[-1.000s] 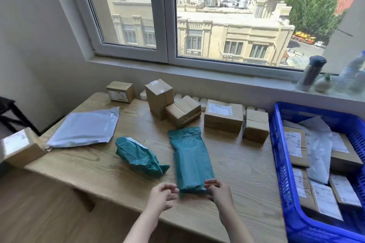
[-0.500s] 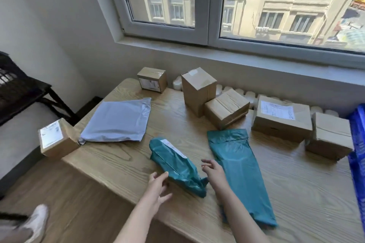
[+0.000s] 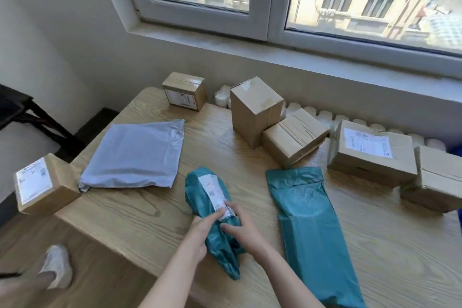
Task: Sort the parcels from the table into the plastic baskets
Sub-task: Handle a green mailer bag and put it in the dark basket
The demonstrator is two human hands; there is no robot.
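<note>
Gripping teal parcel (image 3: 197, 194), left hand (image 3: 200, 231) and right hand (image 3: 243, 229) touch illegible label (image 3: 212, 188).

legible text: none | label (image 3: 214, 191) on teal parcel (image 3: 193, 194): red marks, apparently print, blurred

Counter (image 3: 140, 220): pale wood, open grain, matt. Crumpled teal mailer (image 3: 200, 195) — thin plastic film, heavily creased, low sheen. White paper label (image 3: 213, 187) stuck on it, matt. Flat teal mailer (image 3: 312, 227): same film, fewer creases, soft sheen along the folds. Grey mailer (image 3: 135, 155): smooth plastic, satin. Upright box (image 3: 252, 117) and low box (image 3: 295, 137) — brown card, matt, seams under clear glossy tape. Labelled box (image 3: 370, 165): same card, paper sticker (image 3: 366, 144) on top, matt white. Window frame (image 3: 270, 7): white, smooth, semi-gloss, looks plastic. Wall (image 3: 62, 32): matt paint.
</note>
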